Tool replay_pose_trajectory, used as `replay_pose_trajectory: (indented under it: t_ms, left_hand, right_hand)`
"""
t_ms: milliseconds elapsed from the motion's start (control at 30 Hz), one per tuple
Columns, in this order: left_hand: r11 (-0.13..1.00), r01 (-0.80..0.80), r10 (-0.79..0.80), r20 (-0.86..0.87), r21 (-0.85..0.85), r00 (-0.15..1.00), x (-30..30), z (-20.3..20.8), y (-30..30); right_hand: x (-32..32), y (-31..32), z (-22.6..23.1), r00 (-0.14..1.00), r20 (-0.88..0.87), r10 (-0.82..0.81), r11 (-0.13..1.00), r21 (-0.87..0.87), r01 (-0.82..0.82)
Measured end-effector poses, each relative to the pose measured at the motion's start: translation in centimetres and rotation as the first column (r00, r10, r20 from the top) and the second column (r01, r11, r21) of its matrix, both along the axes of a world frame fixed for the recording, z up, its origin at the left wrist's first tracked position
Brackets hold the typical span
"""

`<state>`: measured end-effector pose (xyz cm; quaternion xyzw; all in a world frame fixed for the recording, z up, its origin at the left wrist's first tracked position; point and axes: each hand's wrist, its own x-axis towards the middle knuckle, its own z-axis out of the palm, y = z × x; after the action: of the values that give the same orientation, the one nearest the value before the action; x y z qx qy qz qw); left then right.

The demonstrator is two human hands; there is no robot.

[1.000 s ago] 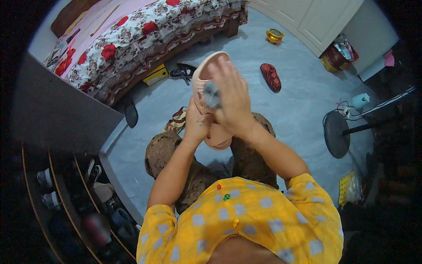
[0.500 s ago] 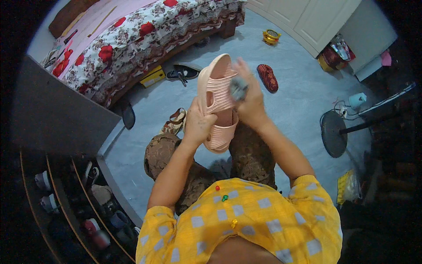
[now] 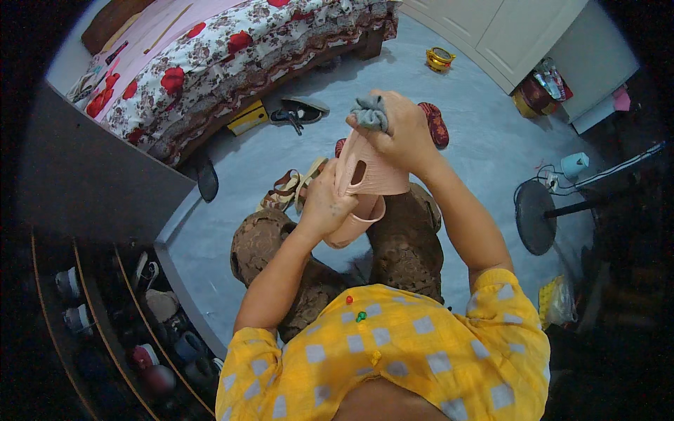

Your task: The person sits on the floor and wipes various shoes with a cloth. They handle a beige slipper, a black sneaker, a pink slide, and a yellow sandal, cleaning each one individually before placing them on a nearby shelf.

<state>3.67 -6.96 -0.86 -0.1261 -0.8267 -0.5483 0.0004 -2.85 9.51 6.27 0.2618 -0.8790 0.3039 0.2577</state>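
Over my lap, my left hand (image 3: 325,203) is closed around a pair of pale pink slippers. The upper slipper (image 3: 385,172) is tilted, with its ridged strap and oval side hole showing. Below it, the second slipper (image 3: 351,228) hangs lower, partly covered by my hand and the first one. My right hand (image 3: 406,133) grips a crumpled grey cloth (image 3: 371,114) at the far end of the upper slipper. That hand hides part of the slipper's end.
Strappy sandals (image 3: 282,189) stand on the floor left of my knees; a dark red patterned slipper (image 3: 436,125) lies beyond my right hand. A shoe rack (image 3: 98,309) is at lower left, a flowered bed (image 3: 203,77) behind. At right stands a round black base (image 3: 536,217).
The slippers have tipped, so the upper one's strap faces more to the right. My right hand has moved with the cloth from the strap up to the slipper's far end.
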Motion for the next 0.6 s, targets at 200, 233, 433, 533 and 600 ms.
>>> replay_pose_trajectory:
  t_ms: [200,233,433,533,600]
  left_hand:
    - [0.998,0.025,-0.029,0.049,0.062,0.998,0.1,0.4,-0.2]
    - [0.997,0.028,-0.031,0.048,0.067,0.998,0.1,0.3,-0.1]
    - [0.996,0.013,-0.018,0.059,0.089,0.998,0.1,-0.6,-0.1]
    - [0.998,0.007,-0.011,0.054,0.065,0.998,0.2,0.1,-0.2]
    - [0.986,0.011,-0.022,0.062,0.165,0.998,0.3,0.1,-0.1]
  right_hand:
    - [-1.0,1.3,-1.0,0.949,0.303,0.086,0.914,-0.403,0.045]
    - [-1.2,1.7,-1.6,0.939,0.319,0.13,0.874,-0.483,0.043]
    - [-0.5,2.4,-1.4,0.866,0.445,0.228,0.784,-0.611,0.108]
    - [-0.6,2.2,-2.3,0.863,0.432,0.261,0.655,-0.736,0.17]
    - [-0.7,2.4,-3.1,0.867,0.434,0.245,0.606,-0.766,0.213]
